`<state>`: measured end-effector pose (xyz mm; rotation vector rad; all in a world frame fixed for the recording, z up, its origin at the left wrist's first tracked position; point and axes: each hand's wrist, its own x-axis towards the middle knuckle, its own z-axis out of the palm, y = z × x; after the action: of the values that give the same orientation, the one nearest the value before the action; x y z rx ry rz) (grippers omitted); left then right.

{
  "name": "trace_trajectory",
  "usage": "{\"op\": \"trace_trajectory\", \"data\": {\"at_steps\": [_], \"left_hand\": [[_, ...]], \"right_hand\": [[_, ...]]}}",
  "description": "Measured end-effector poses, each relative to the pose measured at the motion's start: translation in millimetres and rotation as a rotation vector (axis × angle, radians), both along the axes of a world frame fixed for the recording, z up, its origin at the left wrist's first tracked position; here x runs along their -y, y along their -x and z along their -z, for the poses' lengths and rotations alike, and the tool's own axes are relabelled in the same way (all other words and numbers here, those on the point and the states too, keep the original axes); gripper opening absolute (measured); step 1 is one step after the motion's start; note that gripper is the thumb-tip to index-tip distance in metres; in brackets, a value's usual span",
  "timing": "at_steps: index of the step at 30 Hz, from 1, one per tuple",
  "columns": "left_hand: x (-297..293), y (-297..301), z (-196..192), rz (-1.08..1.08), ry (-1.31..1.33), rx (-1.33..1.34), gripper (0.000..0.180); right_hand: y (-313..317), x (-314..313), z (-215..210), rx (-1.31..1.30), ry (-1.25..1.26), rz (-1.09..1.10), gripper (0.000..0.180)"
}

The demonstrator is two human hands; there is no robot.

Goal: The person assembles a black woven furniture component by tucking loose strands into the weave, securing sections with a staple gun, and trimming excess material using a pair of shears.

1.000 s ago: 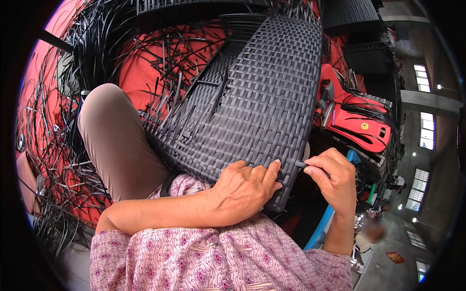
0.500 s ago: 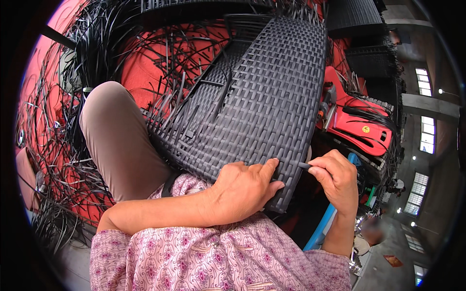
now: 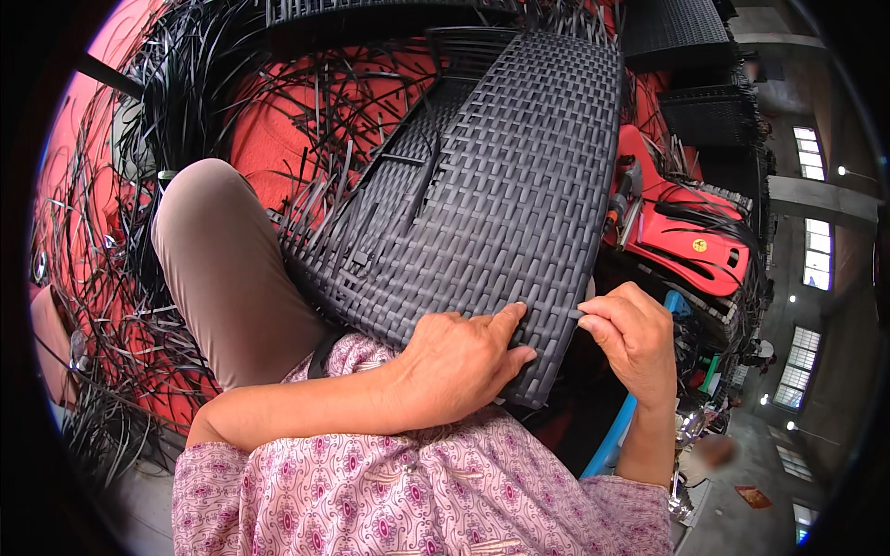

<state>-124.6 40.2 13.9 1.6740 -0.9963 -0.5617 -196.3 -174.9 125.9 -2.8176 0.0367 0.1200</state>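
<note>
A dark grey woven wicker panel [image 3: 519, 157] slants across my lap, its near corner by my waist. My left hand [image 3: 454, 361] rests on the panel near that corner, index finger stretched out onto the weave and thumb spread apart. Just past the panel's right edge, my right hand [image 3: 635, 338] pinches the short end of a grey plastic strip [image 3: 575, 313] between thumb and fingertips. The strip comes out of the weave at that edge. Along the panel's left side, loose strip ends [image 3: 324, 199] stick out.
Right of the panel lies a red plastic seat-like piece [image 3: 691, 241] with tools [image 3: 628, 190] beside it. Black strips [image 3: 176, 111] heap over red cloth [image 3: 264, 139] at the left. More woven panels [image 3: 672, 32] stand at the back right. A blue curved edge [image 3: 614, 435] is below my right hand.
My right hand has shifted slightly left toward the panel's edge, and less of the strip shows between it and the panel. My left hand has moved very little.
</note>
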Motion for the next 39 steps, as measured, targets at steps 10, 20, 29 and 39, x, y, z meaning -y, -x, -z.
{"op": "trace_trajectory", "data": {"at_steps": [10, 20, 29, 39], "left_hand": [[-13.6, -10.5, 15.7, -0.153, -0.035, -0.048, 0.037], [-13.1, -0.3, 15.3, -0.121, -0.002, 0.226, 0.042], [-15.5, 2.5, 13.9, -0.103, -0.070, 0.223, 0.045], [-7.0, -1.1, 14.5, -0.071, -0.042, 0.094, 0.046]], "right_hand": [[-1.2, -8.6, 2.2, -0.017, 0.006, 0.060, 0.021], [3.0, -2.4, -10.9, -0.058, -0.025, 0.145, 0.018], [1.8, -6.5, -11.4, -0.062, -0.071, 0.187, 0.017], [2.9, -1.1, -20.9, -0.158, -0.089, 0.226, 0.013]]}}
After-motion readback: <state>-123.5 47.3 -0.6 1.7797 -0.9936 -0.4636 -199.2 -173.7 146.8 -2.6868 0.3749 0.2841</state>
